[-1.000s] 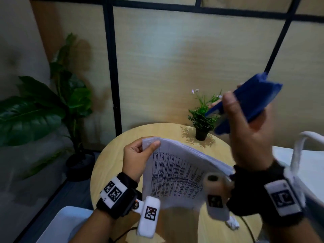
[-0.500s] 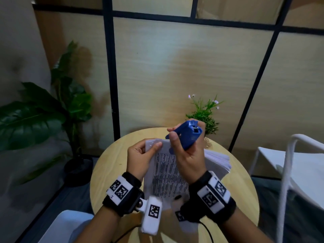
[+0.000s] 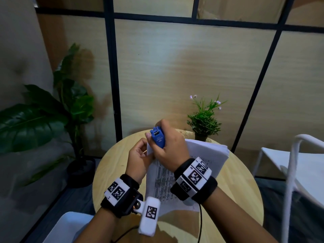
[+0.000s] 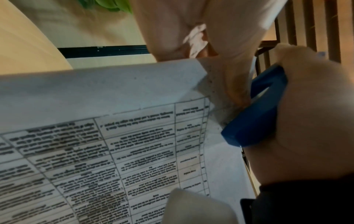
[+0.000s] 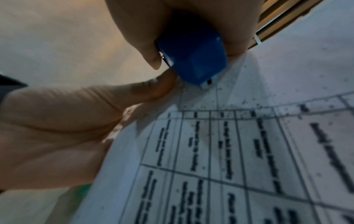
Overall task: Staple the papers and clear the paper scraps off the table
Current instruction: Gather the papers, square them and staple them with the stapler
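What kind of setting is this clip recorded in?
Probably a small lounge or office meeting corner: a round wooden table, a white chair, a little potted plant on the table, a large floor plant and a black-framed panelled wall.

The round light-wood table (image 3: 112, 174) serves as landmark. Above its middle, a thick stack of white printed papers (image 3: 206, 155) is lifted off the top, tilted, its far-left corner highest. The left hand (image 3: 138, 160) pinches that corner from the table's left side; the right hand (image 3: 168, 148) sits just right of it, wrapped round a small blue plastic stapler (image 3: 158, 138) set on the same corner. At the table's far edge, right of centre, stands a small potted green plant (image 3: 203, 120). Left of the table, on the floor, stands a tall broad-leaved plant in a dark pot (image 3: 77, 109). Right of the table is a white metal-framed chair (image 3: 294, 163). Behind the table runs a wood-panelled wall with black frames (image 3: 175, 67).
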A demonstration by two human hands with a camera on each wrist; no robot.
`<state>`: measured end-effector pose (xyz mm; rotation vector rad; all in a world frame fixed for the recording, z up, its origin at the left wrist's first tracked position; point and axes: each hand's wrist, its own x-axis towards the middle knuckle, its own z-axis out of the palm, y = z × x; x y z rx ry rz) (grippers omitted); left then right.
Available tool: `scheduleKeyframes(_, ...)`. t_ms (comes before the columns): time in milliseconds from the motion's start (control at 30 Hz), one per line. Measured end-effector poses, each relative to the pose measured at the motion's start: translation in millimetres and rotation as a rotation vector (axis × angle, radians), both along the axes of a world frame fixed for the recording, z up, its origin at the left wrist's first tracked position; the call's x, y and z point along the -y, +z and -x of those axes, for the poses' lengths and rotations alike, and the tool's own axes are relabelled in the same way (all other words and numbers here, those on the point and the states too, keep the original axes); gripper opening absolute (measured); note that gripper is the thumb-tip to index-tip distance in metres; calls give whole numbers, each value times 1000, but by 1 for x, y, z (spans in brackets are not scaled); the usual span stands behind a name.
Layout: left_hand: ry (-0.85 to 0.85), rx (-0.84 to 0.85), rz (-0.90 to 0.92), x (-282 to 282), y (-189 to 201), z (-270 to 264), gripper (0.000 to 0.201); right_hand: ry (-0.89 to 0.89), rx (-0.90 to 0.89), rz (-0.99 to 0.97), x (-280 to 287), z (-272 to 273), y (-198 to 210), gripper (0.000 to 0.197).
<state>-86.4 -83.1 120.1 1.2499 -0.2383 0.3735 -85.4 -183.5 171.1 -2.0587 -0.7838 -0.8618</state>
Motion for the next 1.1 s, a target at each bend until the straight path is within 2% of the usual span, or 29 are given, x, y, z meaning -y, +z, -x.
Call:
scheduleKeyframes(100, -4, 2, -31, -6, -4, 0, 31, -27, 11, 34, -5, -3, 1, 26)
scheduleKeyframes(233, 70, 73, -130, -8, -5, 4, 39, -42, 10, -5, -7, -11, -1, 22)
scheduleKeyframes(367, 31, 45, -144, -4, -9, 3, 35, 48, 106, -159, -4, -9, 4, 15)
scheduleKeyframes(467, 24, -19, -209, -2, -20, -1, 42, 84, 187, -255, 13, 1, 19, 15)
scheduleKeyframes(533, 33, -52, -232, -1, -26, -1, 41, 44, 276, -154, 29, 13, 24, 16)
scheduleKeyframes(567, 42, -57, -235, -1, -28, -1, 41, 8, 329, -41, 35, 20, 22, 19)
scheduleKeyframes(633, 55, -64, -249, 0, -29, -1, 40, -120, 406, 289, 42, 28, 8, 20)
scheduleKeyframes(700, 49, -66, -247, 2, -29, -2, 41, -221, 369, 614, 42, 27, -15, 31)
scheduleKeyframes(733, 48, -61, -236, 4, -28, -1, 41, -230, 324, 705, 41, 25, -24, 37)
scheduleKeyframes(800, 55, -39, -229, 6, -26, 1, 41, -251, 276, 723, 40, 23, -24, 37)
scheduleKeyframes(900, 59, -22, -241, 9, -23, 1, 42, -238, 234, 655, 37, 25, -12, 24)
scheduleKeyframes(1000, 58, -17, -237, 9, -22, -1, 38, -126, 175, 667, 34, 24, -14, 37)
scheduleKeyframes(1100, 49, 3, -204, 8, -18, 0, 38, -125, 129, 588, 35, 21, -15, 28)
